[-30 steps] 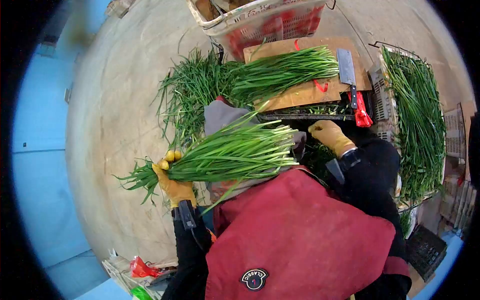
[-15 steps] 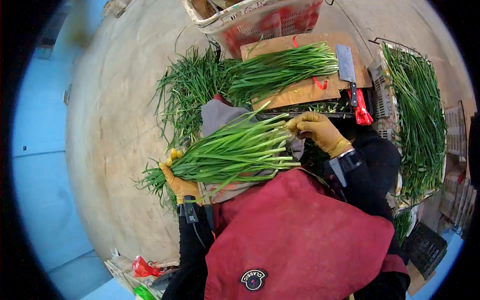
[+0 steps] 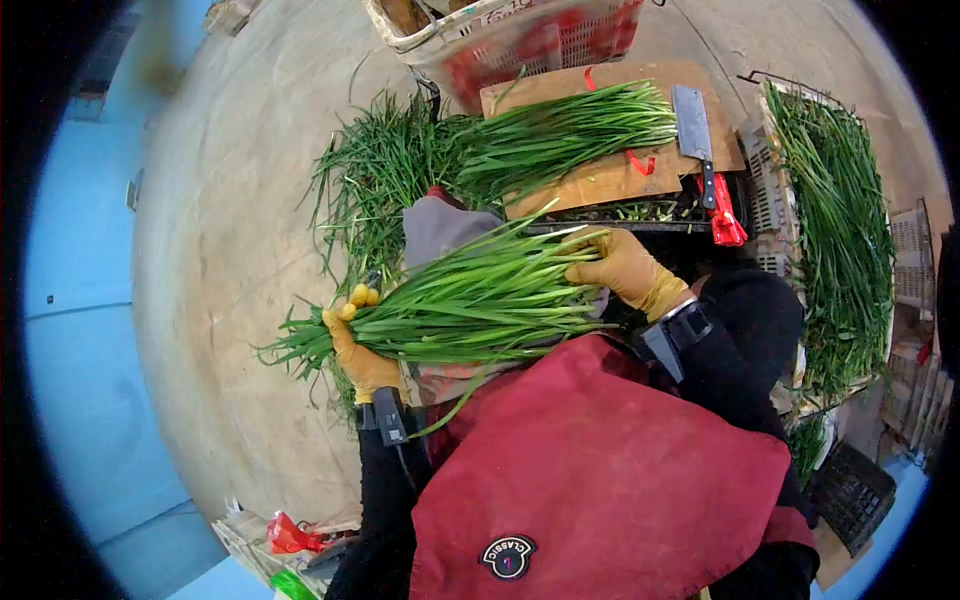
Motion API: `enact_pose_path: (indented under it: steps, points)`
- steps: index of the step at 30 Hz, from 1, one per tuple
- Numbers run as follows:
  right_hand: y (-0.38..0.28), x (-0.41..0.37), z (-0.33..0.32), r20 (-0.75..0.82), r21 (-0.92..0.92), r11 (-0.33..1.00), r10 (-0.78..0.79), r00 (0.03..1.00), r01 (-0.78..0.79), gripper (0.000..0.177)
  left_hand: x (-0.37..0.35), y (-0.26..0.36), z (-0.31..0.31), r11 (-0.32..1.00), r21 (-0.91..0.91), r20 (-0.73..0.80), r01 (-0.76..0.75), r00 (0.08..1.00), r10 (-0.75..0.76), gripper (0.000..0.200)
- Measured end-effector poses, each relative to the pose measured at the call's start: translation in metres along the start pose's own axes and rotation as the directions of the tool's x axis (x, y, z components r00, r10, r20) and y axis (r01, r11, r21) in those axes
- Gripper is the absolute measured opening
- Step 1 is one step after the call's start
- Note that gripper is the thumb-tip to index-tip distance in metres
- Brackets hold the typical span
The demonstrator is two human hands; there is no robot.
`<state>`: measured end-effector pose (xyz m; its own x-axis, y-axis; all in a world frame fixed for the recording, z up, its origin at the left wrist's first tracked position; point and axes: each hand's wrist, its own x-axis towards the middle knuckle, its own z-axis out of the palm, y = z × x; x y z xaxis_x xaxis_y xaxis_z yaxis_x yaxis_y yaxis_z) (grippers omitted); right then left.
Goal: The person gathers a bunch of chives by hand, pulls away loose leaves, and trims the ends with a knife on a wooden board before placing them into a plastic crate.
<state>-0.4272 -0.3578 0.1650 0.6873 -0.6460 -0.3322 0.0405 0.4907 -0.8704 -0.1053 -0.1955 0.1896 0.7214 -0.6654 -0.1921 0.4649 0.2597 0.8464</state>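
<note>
The left hand (image 3: 358,362) grips the green bunch (image 3: 460,310); right hand (image 3: 635,272), grip unclear, touches stems (image 3: 565,300) near board (image 3: 615,187) edge.

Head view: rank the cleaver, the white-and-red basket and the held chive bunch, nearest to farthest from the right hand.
From the right hand:
1. Held chive bunch: touching it, on its left.
2. Cleaver: ahead and right, blade on the board.
3. White-and-red basket: ahead, beyond the board.

Left hand (image 3: 360,350), left of centre, grips the bunch (image 3: 470,310); right hand (image 3: 632,272), centre, touches its pale ends. Cleaver (image 3: 689,122) lies upper right.
</note>
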Motion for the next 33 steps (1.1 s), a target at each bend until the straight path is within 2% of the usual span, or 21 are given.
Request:
enact_pose_path:
  steps: [3,7,8,11,12,13,14,15,16,17,19,22,25,26,28,31,32,33]
  points:
    - [0.0,-0.006,-0.009,-0.006,-0.188,0.982,0.014,1.0,-0.015,0.036,0.002,-0.011,0.002,1.0,0.004,-0.029,-0.026,0.999,0.026,0.034]
    - [0.011,0.004,-0.012,-0.078,-0.508,0.857,-0.148,0.986,0.088,0.034,-0.002,-0.009,0.011,1.0,-0.026,0.004,0.003,1.0,-0.003,0.034]
    - [0.019,0.006,-0.014,-0.152,-0.505,0.86,-0.172,0.973,0.073,0.028,-0.002,-0.009,0.012,1.0,-0.02,0.007,0.009,1.0,-0.009,0.035]
    - [0.024,0.0,-0.034,-0.244,-0.863,0.503,-0.499,0.832,0.048,0.02,-0.002,-0.007,0.011,1.0,-0.02,-0.028,-0.001,1.0,0.0,0.035]
    - [0.031,-0.003,-0.055,-0.294,-0.784,0.613,-0.504,0.812,0.097,0.011,0.001,-0.006,0.008,0.999,-0.033,-0.062,-0.021,0.998,0.019,0.035]
    - [0.04,-0.009,-0.079,-0.439,-0.593,0.805,-0.337,0.833,0.013,0.009,0.004,-0.003,0.004,0.998,-0.044,-0.097,-0.044,0.995,0.039,0.036]
    - [0.032,-0.022,-0.091,-0.457,-0.661,0.747,-0.325,0.828,-0.072,0.013,0.009,-0.003,-0.006,0.994,-0.095,-0.079,-0.046,0.996,0.038,0.035]
    - [0.028,-0.032,-0.102,-0.503,-0.515,0.83,-0.092,0.859,-0.212,0.014,0.009,0.0,-0.007,0.993,-0.106,-0.075,-0.046,0.996,0.038,0.034]
    - [0.023,-0.044,-0.11,-0.369,-0.796,0.576,-0.22,0.903,-0.185,0.018,0.008,0.0,-0.006,0.992,-0.118,-0.07,-0.044,0.997,0.036,0.033]
    - [0.005,-0.055,-0.102,-0.355,-0.824,0.504,-0.102,0.929,-0.26,0.021,0.007,-0.001,-0.004,0.99,-0.131,-0.066,-0.043,0.997,0.034,0.033]
    - [-0.011,-0.062,-0.084,-0.326,-0.862,0.415,-0.018,0.945,-0.29,0.022,0.004,-0.001,0.002,0.99,-0.124,-0.09,-0.066,0.994,0.055,0.032]
    - [-0.006,-0.052,-0.06,-0.137,-0.745,0.667,-0.17,0.976,0.012,0.031,0.004,0.0,0.004,0.993,-0.107,-0.102,-0.053,0.994,0.042,0.033]
    - [0.018,-0.026,-0.031,-0.099,-0.335,0.941,-0.09,0.991,0.052,0.048,0.005,-0.002,-0.001,0.993,-0.112,-0.107,-0.047,0.994,0.035,0.034]
    - [0.027,-0.015,-0.025,-0.067,-0.142,0.988,-0.068,0.995,0.058,0.055,0.006,-0.004,-0.005,0.992,-0.116,-0.061,-0.049,0.997,0.042,0.033]
    - [0.019,-0.009,-0.002,-0.04,0.203,0.979,0.007,0.999,0.001,0.063,0.003,-0.002,0.001,0.993,-0.118,-0.101,-0.022,0.995,0.01,0.033]
    - [0.02,-0.005,0.022,-0.099,0.312,0.947,-0.048,0.994,0.077,0.037,0.007,0.001,-0.003,0.995,-0.1,-0.136,0.003,0.991,-0.017,0.033]
    - [0.012,-0.011,0.022,-0.009,0.347,0.938,-0.017,1.0,0.019,0.028,0.008,0.003,-0.006,0.996,-0.088,-0.145,-0.006,0.989,-0.007,0.033]
    - [0.013,-0.013,0.013,-0.025,0.15,0.989,0.019,0.999,-0.015,0.023,0.007,0.007,-0.004,0.997,-0.076,-0.157,-0.017,0.988,0.005,0.033]
